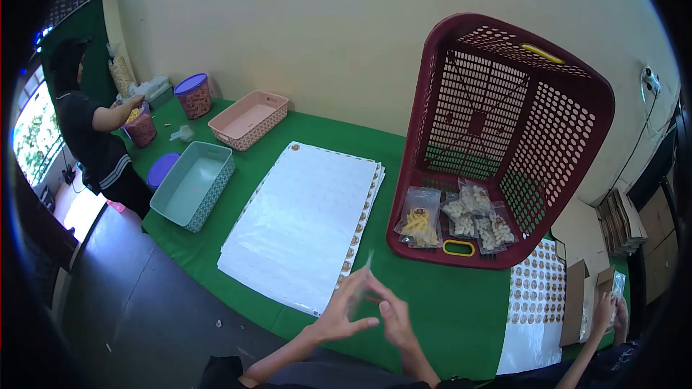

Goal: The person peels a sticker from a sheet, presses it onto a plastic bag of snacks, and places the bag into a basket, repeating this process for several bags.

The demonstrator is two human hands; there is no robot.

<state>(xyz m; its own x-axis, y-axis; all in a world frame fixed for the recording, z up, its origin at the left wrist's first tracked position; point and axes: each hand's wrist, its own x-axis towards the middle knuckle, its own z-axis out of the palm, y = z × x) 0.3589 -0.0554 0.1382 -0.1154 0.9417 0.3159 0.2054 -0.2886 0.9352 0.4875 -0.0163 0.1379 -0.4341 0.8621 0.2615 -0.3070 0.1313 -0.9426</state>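
My left hand (340, 311) and my right hand (395, 320) meet fingertip to fingertip over the near edge of the green table (432, 302). Between them they pinch a small clear plastic piece (368, 262) that sticks up above the fingers; it is blurred, so I cannot tell what it is. Just left of my hands lies a stack of white backing sheets (303, 223) with round stickers along its edge. Beyond my hands a dark red basket (504, 137) lies tipped on its side, with several clear snack packets (461, 220) in its mouth.
A sheet of round brown stickers (537, 288) lies at the right, next to cardboard pieces (577, 295) and another person's hand (602, 315). A teal tub (193, 184), a pink basket (249, 119) and snack jars (193, 95) stand at the far left, where a person in black (90, 130) works.
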